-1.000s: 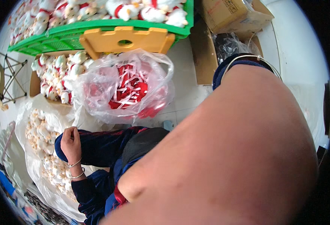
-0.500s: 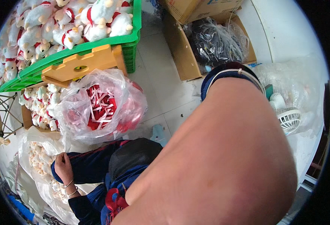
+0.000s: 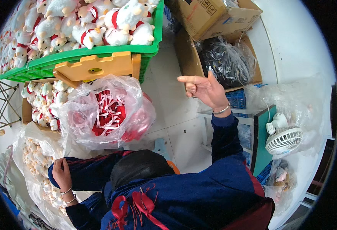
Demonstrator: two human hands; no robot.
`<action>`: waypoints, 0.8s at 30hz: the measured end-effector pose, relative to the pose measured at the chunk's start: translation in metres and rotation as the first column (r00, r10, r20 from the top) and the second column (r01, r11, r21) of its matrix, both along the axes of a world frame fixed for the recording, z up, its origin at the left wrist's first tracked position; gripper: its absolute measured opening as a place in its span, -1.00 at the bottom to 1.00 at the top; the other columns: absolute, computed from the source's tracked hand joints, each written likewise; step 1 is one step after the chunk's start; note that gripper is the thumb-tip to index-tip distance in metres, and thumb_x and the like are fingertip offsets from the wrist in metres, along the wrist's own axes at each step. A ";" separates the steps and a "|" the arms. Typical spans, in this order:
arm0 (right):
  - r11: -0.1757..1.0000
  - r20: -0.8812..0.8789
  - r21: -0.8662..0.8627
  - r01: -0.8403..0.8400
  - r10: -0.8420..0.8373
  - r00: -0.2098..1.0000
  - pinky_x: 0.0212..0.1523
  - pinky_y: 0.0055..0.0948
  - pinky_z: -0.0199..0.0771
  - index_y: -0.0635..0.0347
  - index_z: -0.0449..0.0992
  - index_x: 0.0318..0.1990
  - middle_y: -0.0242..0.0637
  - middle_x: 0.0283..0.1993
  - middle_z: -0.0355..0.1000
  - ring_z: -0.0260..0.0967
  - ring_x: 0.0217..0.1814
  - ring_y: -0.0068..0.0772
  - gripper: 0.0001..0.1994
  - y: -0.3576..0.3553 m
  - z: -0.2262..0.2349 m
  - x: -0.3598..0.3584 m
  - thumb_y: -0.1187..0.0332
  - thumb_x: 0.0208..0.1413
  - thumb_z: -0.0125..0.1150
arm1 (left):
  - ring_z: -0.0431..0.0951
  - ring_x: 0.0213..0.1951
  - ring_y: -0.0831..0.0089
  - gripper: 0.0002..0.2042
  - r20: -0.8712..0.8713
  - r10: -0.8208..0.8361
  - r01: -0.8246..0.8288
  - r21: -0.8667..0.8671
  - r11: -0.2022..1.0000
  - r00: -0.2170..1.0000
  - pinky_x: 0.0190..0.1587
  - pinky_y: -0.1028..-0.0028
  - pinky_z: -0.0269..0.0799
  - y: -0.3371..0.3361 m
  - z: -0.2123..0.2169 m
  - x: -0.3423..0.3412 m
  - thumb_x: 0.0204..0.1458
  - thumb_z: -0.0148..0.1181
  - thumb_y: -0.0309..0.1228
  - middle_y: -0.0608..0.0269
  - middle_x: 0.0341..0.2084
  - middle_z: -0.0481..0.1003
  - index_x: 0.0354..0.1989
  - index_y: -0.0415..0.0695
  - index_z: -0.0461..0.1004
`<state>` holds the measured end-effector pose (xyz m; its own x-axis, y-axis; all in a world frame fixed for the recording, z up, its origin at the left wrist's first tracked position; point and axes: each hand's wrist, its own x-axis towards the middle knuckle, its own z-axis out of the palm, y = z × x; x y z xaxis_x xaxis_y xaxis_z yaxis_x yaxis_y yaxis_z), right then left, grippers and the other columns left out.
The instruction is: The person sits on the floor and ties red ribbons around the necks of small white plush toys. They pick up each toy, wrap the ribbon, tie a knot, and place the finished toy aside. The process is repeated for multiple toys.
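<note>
My right hand [image 3: 207, 91] is raised over the floor, with nothing in it. Its index finger and thumb stretch apart while the other fingers curl in. A bangle circles that wrist. My left hand [image 3: 62, 172] rests on my knee [image 3: 80, 168], its fingers loosely curled and nothing seen in them. Beside that knee lies a clear plastic bag [image 3: 23, 147] full of small cream-coloured plush pieces [image 3: 36, 159]. In front of my legs stands another clear bag [image 3: 70, 115], with red fabric pieces bearing white ribbon strips [image 3: 109, 109] inside.
A green crate [image 3: 88, 52] heaped with white plush toys [image 3: 95, 36] in red scarves stands at far left, above a yellow plastic stool [image 3: 111, 65]. Cardboard boxes [image 3: 205, 23] and a black-filled bag [image 3: 230, 57] are far right. Nearer stand a white fan [image 3: 285, 140] and a green board [image 3: 263, 145].
My right arm, which crossed close before the view, has drawn back, and its hand now shows with index finger and thumb extended. My left hand stays on the knee. The view has shifted slightly.
</note>
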<state>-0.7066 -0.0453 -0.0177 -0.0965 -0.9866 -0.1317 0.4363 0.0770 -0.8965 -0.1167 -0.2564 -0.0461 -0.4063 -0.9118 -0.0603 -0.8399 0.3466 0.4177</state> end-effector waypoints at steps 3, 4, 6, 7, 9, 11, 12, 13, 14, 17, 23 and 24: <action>0.998 0.058 0.061 0.025 -0.029 0.998 -0.06 -0.42 0.21 0.55 0.29 0.38 -0.46 -0.30 0.14 0.06 -0.20 -0.48 -0.06 0.005 -0.007 -0.004 -0.30 0.45 -0.57 | 0.59 -0.29 0.06 -0.88 -0.013 0.021 -0.021 0.015 1.000 1.000 -0.05 0.28 0.48 0.003 -0.001 0.006 0.24 0.18 -0.50 -0.05 -0.34 0.57 -0.23 -0.33 0.55; 0.998 0.063 0.062 0.022 -0.026 0.998 -0.06 -0.42 0.22 0.55 0.29 0.38 -0.46 -0.31 0.14 0.07 -0.21 -0.48 -0.05 0.004 -0.008 -0.005 -0.31 0.45 -0.58 | 0.59 -0.28 0.06 -0.87 -0.024 0.015 -0.015 0.008 1.000 1.000 -0.04 0.28 0.48 0.003 0.001 0.005 0.25 0.18 -0.49 -0.04 -0.34 0.57 -0.22 -0.33 0.55; 0.998 0.073 0.066 0.016 -0.021 0.997 -0.06 -0.42 0.22 0.56 0.30 0.37 -0.46 -0.31 0.15 0.08 -0.21 -0.48 -0.03 0.002 -0.011 -0.009 -0.33 0.44 -0.59 | 0.58 -0.28 0.10 -0.87 -0.021 0.024 -0.024 0.003 1.000 0.999 -0.10 0.32 0.47 0.005 0.003 0.005 0.25 0.17 -0.49 -0.02 -0.34 0.56 -0.22 -0.33 0.55; 0.997 0.085 0.082 0.000 -0.007 0.996 -0.04 -0.41 0.23 0.58 0.30 0.37 -0.46 -0.32 0.15 0.09 -0.21 -0.48 0.00 0.001 -0.013 -0.010 -0.36 0.42 -0.60 | 0.58 -0.30 0.13 -0.88 -0.041 0.010 -0.011 -0.023 1.000 0.999 -0.14 0.34 0.47 0.006 0.002 0.008 0.25 0.18 -0.50 0.01 -0.35 0.55 -0.23 -0.32 0.55; 0.993 0.110 0.113 -0.033 0.020 0.994 0.01 -0.38 0.25 0.60 0.28 0.36 -0.44 -0.34 0.14 0.11 -0.21 -0.48 0.05 0.000 -0.019 -0.013 -0.42 0.38 -0.60 | 0.58 -0.31 0.17 -0.90 -0.062 0.006 -0.009 -0.051 0.999 0.998 -0.19 0.36 0.46 0.009 0.002 0.012 0.24 0.19 -0.51 0.04 -0.36 0.55 -0.24 -0.32 0.55; 0.990 0.139 0.136 -0.029 0.010 0.990 -0.06 -0.39 0.28 0.52 0.37 0.33 -0.48 -0.34 0.13 0.11 -0.26 -0.48 0.00 0.001 -0.030 -0.014 -0.41 0.39 -0.53 | 0.58 -0.30 0.17 -0.90 -0.067 0.025 -0.029 -0.051 0.998 0.997 -0.18 0.36 0.47 0.012 0.001 0.016 0.24 0.19 -0.52 0.04 -0.35 0.55 -0.24 -0.31 0.55; 0.989 0.154 0.146 -0.026 0.004 0.988 -0.10 -0.39 0.30 0.48 0.42 0.31 -0.50 -0.35 0.13 0.11 -0.28 -0.48 -0.02 0.003 -0.038 -0.016 -0.40 0.39 -0.49 | 0.59 -0.30 0.17 -0.90 -0.074 0.028 -0.032 -0.050 0.998 0.997 -0.18 0.36 0.47 0.013 0.001 0.017 0.24 0.19 -0.52 0.04 -0.35 0.55 -0.24 -0.32 0.55; 0.950 -0.058 0.304 0.071 -0.056 0.997 -0.14 -0.36 0.32 0.43 0.48 0.25 -0.48 -0.37 0.17 0.14 -0.31 -0.44 -0.10 0.007 -0.050 -0.021 -0.35 0.41 -0.40 | 0.59 -0.29 0.17 -0.90 -0.081 0.028 -0.032 -0.044 0.999 0.996 -0.17 0.36 0.47 0.013 0.000 0.018 0.24 0.19 -0.52 0.04 -0.34 0.56 -0.24 -0.32 0.55; 0.883 -0.274 0.428 0.193 -0.077 0.959 -0.19 -0.33 0.34 0.38 0.55 0.18 -0.46 -0.39 0.20 0.17 -0.34 -0.39 -0.18 0.011 -0.066 -0.030 -0.30 0.43 -0.32 | 0.59 -0.29 0.17 -0.90 -0.089 0.030 -0.034 -0.042 0.999 0.996 -0.17 0.36 0.47 0.014 0.000 0.019 0.24 0.19 -0.52 0.04 -0.34 0.56 -0.24 -0.32 0.55; 0.773 -0.930 0.345 0.533 0.203 0.307 -0.30 -0.16 0.39 0.24 0.67 -0.06 -0.26 -0.42 0.34 0.30 -0.41 -0.10 -0.54 0.053 -0.149 -0.058 -0.03 0.30 0.20 | 0.60 -0.27 0.16 -0.90 -0.093 0.041 -0.044 -0.026 0.999 0.995 -0.14 0.37 0.48 0.016 0.000 0.018 0.24 0.18 -0.52 0.04 -0.32 0.57 -0.24 -0.32 0.55; 0.564 -0.986 -0.130 0.815 -0.159 -0.047 -0.16 -0.11 0.44 0.26 0.54 -0.25 -0.12 -0.35 0.40 0.38 -0.28 -0.01 -0.71 0.087 -0.171 -0.038 0.26 0.04 0.49 | 0.61 -0.24 0.16 -0.90 -0.071 0.011 -0.018 -0.085 0.996 0.997 -0.11 0.37 0.49 0.021 -0.001 0.026 0.24 0.19 -0.52 0.03 -0.30 0.58 -0.24 -0.33 0.54; 0.523 -0.980 -0.168 0.836 -0.181 -0.084 -0.16 -0.11 0.43 0.25 0.52 -0.25 -0.13 -0.35 0.40 0.38 -0.27 -0.02 -0.71 0.095 -0.175 -0.036 0.26 0.04 0.49 | 0.61 -0.24 0.15 -0.90 -0.079 0.023 -0.028 -0.062 0.998 0.997 -0.11 0.37 0.49 0.021 -0.001 0.026 0.24 0.19 -0.52 0.03 -0.29 0.58 -0.24 -0.33 0.54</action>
